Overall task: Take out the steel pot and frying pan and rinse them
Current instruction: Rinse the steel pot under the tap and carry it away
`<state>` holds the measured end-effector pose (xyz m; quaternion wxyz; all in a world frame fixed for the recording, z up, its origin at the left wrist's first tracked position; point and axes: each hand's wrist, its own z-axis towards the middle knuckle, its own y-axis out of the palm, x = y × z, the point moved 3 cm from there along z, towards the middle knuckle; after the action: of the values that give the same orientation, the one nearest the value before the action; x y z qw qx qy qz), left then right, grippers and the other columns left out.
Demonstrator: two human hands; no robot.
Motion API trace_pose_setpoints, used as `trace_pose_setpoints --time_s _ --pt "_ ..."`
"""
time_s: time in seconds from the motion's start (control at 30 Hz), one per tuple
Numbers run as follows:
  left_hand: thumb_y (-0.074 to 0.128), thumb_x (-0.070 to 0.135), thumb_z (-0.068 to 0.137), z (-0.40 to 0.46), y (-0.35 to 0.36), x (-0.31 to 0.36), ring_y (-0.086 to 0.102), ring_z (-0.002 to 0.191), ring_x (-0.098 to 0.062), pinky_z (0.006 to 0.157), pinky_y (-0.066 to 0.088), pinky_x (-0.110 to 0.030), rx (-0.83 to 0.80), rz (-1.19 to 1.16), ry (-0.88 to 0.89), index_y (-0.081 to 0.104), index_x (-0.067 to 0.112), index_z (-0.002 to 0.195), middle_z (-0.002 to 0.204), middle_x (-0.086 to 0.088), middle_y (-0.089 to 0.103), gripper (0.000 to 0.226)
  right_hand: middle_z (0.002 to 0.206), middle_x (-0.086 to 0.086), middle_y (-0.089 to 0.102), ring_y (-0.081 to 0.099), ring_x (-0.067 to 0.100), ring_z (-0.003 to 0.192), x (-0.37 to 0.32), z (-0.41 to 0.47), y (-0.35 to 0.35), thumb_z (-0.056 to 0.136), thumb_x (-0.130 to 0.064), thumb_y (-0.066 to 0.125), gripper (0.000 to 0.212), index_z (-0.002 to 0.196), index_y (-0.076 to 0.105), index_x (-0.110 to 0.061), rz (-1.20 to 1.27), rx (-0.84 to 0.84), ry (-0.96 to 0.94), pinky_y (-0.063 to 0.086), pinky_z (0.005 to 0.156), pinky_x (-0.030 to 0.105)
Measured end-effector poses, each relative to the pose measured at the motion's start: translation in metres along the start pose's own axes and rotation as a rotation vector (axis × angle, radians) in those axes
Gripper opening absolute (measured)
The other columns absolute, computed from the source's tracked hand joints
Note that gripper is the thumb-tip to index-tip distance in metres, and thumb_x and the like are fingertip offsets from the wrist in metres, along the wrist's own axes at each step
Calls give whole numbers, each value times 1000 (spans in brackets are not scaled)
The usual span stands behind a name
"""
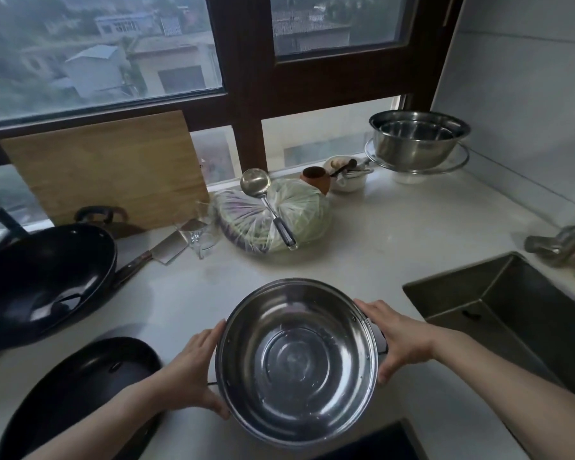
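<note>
The steel pot point(297, 361) is round, shiny and empty, with droplets on its inside, and it is held over the white counter near the front. My left hand point(193, 370) grips its left side and my right hand point(400, 338) grips the handle on its right side. A black frying pan point(77, 396) lies on the counter at the lower left, partly under my left forearm. The dark sink point(512, 313) is set into the counter to the right of the pot.
A black wok point(37, 283) sits at far left, with a cleaver point(156, 252) and a glass beside it. A ladle rests on a bagged cabbage point(276, 220) behind the pot. Stacked steel bowls point(419, 141), a wooden cutting board point(107, 167) and the tap point(565, 240) line the back.
</note>
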<state>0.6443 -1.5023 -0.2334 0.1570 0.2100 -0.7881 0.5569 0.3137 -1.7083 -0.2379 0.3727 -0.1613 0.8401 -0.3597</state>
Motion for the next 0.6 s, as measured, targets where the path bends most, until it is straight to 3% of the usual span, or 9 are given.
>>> trace_pose_setpoints --time_s 0.13,0.27,0.43,0.6 --pt "78 80 39 12 -9 -1 15 135 -7 115 13 -19 -17 33 27 -17 35 142 142 13 17 147 137 -13 21 27 9 133 2 -5 6 53 -43 92 142 150 -12 -41 79 34 -12 25 114 23" --pt "79 78 40 38 -31 18 17 134 -8 115 17 -23 -35 79 97 -10 25 151 143 9 20 152 139 -16 17 18 7 135 8 -29 -6 54 -41 92 136 141 -12 -48 147 114 -6 19 115 22" --pt "80 77 36 94 -58 83 18 133 -7 113 17 -23 -73 179 250 -13 40 144 142 14 18 147 139 -4 23 21 6 131 31 -90 -32 54 -33 95 135 141 -7 -45 190 293 88 13 108 11" --pt "68 87 27 165 -53 188 12 142 -19 117 17 -33 -110 332 420 -13 31 150 153 3 14 158 140 -13 21 21 10 138 85 -180 -41 45 -54 90 142 150 -5 -43 219 466 283 20 119 29"
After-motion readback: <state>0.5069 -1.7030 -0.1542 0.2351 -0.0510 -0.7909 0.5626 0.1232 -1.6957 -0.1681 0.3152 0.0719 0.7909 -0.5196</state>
